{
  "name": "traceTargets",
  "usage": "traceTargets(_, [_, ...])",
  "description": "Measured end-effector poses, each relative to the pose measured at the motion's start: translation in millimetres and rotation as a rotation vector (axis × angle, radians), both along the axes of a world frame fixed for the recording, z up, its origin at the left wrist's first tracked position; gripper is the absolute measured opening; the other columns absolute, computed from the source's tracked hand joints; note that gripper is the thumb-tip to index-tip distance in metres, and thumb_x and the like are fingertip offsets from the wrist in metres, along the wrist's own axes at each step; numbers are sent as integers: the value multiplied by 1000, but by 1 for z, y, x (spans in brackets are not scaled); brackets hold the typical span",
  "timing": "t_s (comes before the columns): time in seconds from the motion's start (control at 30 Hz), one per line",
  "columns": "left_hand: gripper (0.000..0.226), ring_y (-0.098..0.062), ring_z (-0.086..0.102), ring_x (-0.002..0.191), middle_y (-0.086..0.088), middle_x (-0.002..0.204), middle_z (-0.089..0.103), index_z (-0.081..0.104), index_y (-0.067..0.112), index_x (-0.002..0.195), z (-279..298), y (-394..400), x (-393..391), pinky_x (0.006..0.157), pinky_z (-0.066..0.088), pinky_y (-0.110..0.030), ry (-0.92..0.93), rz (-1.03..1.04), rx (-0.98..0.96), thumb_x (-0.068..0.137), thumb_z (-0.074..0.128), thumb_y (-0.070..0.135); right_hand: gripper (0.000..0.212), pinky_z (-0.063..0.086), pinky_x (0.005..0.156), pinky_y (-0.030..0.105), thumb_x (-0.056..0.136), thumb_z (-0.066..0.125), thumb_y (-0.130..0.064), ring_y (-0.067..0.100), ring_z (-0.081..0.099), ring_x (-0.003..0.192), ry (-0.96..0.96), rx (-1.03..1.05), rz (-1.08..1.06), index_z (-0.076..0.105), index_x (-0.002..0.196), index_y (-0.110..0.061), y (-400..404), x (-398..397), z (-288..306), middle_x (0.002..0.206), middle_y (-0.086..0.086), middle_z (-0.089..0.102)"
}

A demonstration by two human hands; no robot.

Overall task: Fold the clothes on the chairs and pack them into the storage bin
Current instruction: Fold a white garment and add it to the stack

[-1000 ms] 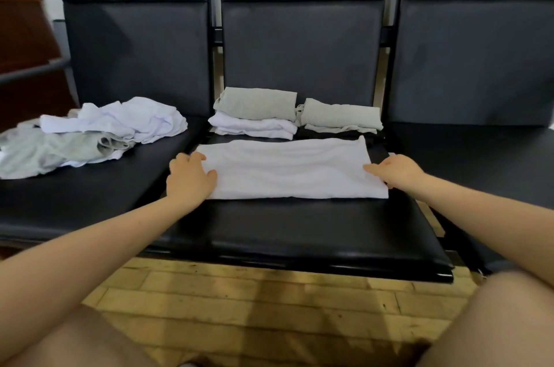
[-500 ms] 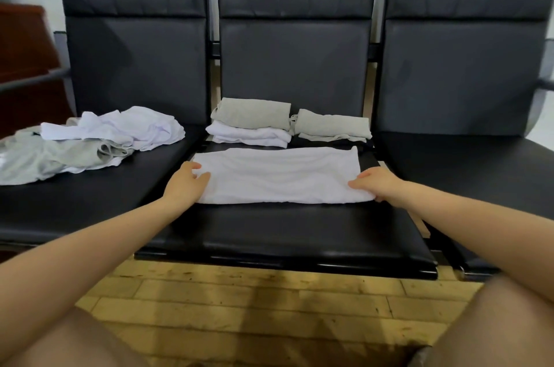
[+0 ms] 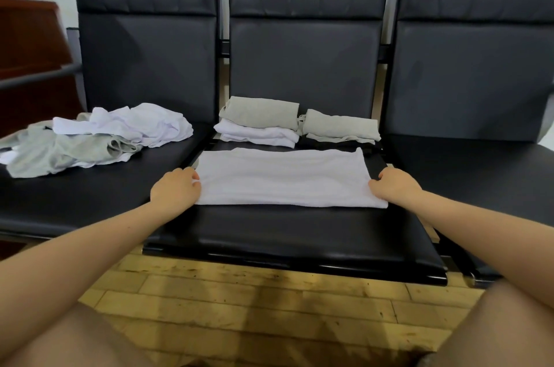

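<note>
Folding is part done: left hand [image 3: 175, 190] and right hand [image 3: 393, 189] each pinch an end of the white garment [image 3: 281, 176] on the middle seat [image 3: 287, 235]. Behind it, folded stacks [image 3: 260, 124]; left, an unfolded heap [image 3: 90, 136]. No storage bin visible.

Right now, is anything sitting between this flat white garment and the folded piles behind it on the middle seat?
Nothing visible: only bare black seat separates the white garment from the folded piles.
</note>
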State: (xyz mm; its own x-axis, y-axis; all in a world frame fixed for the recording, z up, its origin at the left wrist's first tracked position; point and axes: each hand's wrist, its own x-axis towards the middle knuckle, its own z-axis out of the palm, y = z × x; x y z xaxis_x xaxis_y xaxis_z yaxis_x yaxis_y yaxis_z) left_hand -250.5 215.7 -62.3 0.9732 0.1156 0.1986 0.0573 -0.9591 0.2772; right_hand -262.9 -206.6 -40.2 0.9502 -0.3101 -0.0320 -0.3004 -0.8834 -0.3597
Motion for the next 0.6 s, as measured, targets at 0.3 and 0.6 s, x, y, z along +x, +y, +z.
traceTargets(0.3, [31, -28, 48, 112, -8, 118, 52, 64, 20, 112, 8, -41, 8, 91, 39, -37, -136, -72, 101, 90, 53, 38, 36, 41, 70, 30, 81, 71, -33, 23, 52, 88, 61, 158, -16, 54, 95, -5, 30, 23, 8, 95, 7, 56])
traceTargets(0.6, [43, -22, 43, 123, -2, 130, 48, 54, 27, 131, -5, -59, 16, 99, 38, -34, -24, -260, 107, 95, 43, 49, 74, 42, 98, 37, 89, 61, -21, 34, 45, 125, 75, 800, -232, 23, 151, -9, 51, 54, 15, 144, 15, 42])
